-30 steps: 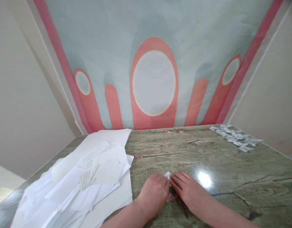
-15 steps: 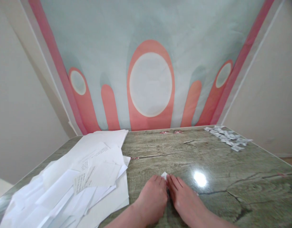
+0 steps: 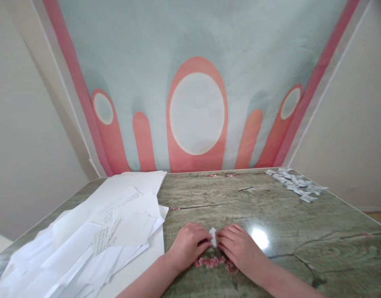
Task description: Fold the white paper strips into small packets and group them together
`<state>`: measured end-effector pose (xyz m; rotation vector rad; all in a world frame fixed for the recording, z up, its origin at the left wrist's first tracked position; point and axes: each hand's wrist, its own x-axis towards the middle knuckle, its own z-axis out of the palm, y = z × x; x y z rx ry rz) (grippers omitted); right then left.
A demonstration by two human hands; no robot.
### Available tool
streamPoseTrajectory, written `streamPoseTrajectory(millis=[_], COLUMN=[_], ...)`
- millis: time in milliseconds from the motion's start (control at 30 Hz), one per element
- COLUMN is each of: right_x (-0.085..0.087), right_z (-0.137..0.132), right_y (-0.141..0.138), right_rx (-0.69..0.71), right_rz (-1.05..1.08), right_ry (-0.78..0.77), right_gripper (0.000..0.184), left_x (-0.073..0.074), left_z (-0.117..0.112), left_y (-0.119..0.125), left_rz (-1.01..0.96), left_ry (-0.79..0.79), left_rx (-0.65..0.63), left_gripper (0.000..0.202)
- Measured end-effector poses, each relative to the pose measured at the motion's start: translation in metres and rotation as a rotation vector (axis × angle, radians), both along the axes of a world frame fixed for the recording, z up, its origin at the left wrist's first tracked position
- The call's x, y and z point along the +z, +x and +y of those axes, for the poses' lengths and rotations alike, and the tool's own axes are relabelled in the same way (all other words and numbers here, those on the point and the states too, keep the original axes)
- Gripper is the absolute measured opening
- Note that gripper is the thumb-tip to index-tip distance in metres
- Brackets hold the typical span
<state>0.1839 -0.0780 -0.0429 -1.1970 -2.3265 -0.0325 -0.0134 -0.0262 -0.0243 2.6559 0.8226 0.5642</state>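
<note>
A small folded piece of white paper [image 3: 213, 237] is pinched upright between both hands, just above or on the wood-patterned table [image 3: 202, 192]. My left hand [image 3: 190, 244] grips its left side with thumb and fingers. On the other side, my right hand [image 3: 236, 245] has its fingertips closed on the paper's right edge. Pink flower shapes [image 3: 210, 261], seemingly part of the tabletop's pattern, show below the hands.
On the left lies a large spread pile of white paper sheets [image 3: 125, 207], some with printed text. Several small folded paper pieces [image 3: 297, 182] are grouped at the far right corner. A wall with a pink and grey-green pattern [image 3: 196, 165] rises behind the table.
Both hands have drawn slightly apart and lifted, showing more of the folded paper between them. The flower shapes below have come into view. The camera view has shifted slightly.
</note>
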Motion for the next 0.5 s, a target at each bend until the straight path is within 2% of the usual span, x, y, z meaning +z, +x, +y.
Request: streamPoseTrajectory(millis=[167, 333, 500], right_x=[0.0049, 0.0041, 0.0015], right_z=[0.0000, 0.0009, 0.0024], right_y=[0.0015, 0.0024, 0.0043], right_rx=[0.026, 0.043, 0.025], right_rz=[0.095, 0.117, 0.171], right_ry=[-0.024, -0.016, -0.074], right_gripper=[0.011, 0.016, 0.018], left_x=[-0.0029, -0.0022, -0.0025], left_z=[0.0017, 0.0009, 0.0015], left_y=[-0.0011, -0.0003, 0.0004], left_rz=[-0.084, -0.107, -0.132], left_ry=[-0.088, -0.104, -0.102], left_rx=[0.032, 0.018, 0.030], left_gripper=[0.011, 0.012, 0.012])
